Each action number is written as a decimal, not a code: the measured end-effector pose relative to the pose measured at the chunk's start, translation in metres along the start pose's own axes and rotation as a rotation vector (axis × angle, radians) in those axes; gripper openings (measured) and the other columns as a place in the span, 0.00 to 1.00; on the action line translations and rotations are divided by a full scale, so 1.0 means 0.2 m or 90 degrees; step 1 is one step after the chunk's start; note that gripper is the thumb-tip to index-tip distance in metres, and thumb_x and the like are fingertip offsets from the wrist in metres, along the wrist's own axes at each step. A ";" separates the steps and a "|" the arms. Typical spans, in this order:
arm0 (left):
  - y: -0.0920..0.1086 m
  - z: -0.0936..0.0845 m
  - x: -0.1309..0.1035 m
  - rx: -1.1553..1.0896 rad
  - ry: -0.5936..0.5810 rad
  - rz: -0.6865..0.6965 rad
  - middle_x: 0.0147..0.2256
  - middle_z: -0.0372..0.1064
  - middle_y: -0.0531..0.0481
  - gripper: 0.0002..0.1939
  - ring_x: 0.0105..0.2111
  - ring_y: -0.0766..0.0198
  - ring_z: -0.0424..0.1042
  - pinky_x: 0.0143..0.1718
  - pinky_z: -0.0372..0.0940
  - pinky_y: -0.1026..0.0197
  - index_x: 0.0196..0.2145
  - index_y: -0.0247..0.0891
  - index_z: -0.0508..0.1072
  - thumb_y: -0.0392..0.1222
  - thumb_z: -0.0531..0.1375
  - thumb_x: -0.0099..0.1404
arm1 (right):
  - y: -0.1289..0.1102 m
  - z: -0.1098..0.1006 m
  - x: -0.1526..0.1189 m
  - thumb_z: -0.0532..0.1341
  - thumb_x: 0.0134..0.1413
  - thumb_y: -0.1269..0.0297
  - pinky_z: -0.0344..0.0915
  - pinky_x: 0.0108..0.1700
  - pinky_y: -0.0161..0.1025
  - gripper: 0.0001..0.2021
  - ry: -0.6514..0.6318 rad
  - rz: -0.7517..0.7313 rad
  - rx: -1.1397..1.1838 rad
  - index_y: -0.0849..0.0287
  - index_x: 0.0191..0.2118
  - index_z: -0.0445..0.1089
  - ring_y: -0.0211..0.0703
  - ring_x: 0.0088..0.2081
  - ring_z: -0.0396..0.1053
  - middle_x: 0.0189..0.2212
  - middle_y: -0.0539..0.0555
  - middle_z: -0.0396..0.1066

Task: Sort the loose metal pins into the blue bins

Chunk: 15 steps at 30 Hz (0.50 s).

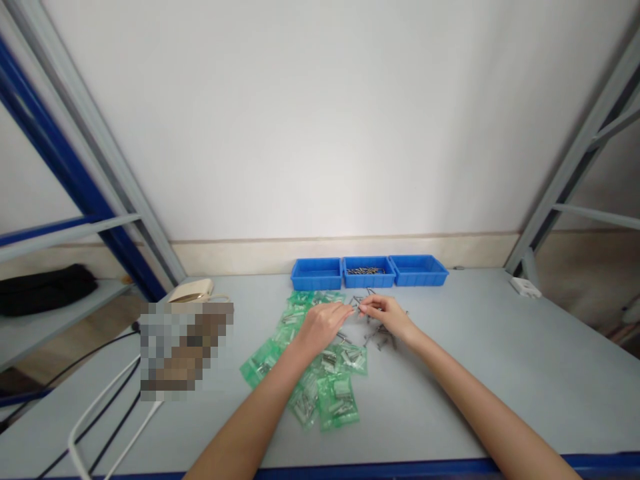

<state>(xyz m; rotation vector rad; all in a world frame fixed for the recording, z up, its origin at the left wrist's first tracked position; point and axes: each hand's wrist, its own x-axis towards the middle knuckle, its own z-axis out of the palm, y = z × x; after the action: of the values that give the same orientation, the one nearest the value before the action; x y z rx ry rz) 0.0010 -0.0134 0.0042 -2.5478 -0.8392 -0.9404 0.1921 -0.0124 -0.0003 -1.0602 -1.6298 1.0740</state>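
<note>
My right hand (pixel 391 316) has its fingers pinched closed by loose screws (pixel 384 338); my left (pixel 323 327), over green packets (pixel 339 402), I cannot tell.

Green plastic bags (pixel 340 401), filled with metal pieces, are spread between the tabletop's (pixel 500 347) rear and front edges; loose grey screws (pixel 384 337) are scattered rightward at mixed angles.

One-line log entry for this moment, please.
hands: close together over loose screws | green packets: on table | middle blue bin: holds screws
</note>
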 end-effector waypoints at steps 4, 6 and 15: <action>0.01 -0.02 0.01 -0.033 -0.006 -0.055 0.30 0.72 0.49 0.16 0.32 0.65 0.71 0.33 0.65 0.63 0.34 0.35 0.70 0.40 0.44 0.69 | -0.04 0.02 -0.03 0.61 0.44 0.55 0.61 0.38 0.39 0.11 0.058 -0.067 -0.136 0.57 0.31 0.71 0.42 0.32 0.67 0.30 0.53 0.72; 0.01 -0.02 0.01 -0.044 -0.024 -0.075 0.30 0.71 0.49 0.16 0.31 0.65 0.71 0.33 0.64 0.64 0.33 0.36 0.69 0.41 0.44 0.69 | -0.05 0.03 -0.04 0.60 0.46 0.55 0.60 0.39 0.40 0.10 0.083 -0.085 -0.214 0.56 0.30 0.71 0.42 0.32 0.67 0.30 0.52 0.72; 0.02 0.00 0.01 -0.036 -0.100 -0.110 0.27 0.69 0.50 0.19 0.28 0.65 0.69 0.29 0.61 0.65 0.30 0.36 0.67 0.43 0.41 0.70 | -0.06 0.02 -0.06 0.58 0.52 0.56 0.56 0.44 0.42 0.10 0.094 -0.150 -0.344 0.55 0.34 0.71 0.42 0.33 0.67 0.34 0.51 0.73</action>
<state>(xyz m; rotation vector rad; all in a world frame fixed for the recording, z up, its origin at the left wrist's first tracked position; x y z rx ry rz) 0.0038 -0.0160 0.0055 -2.6586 -1.1076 -0.8304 0.1892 -0.0278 0.0078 -1.2131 -1.9145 0.3926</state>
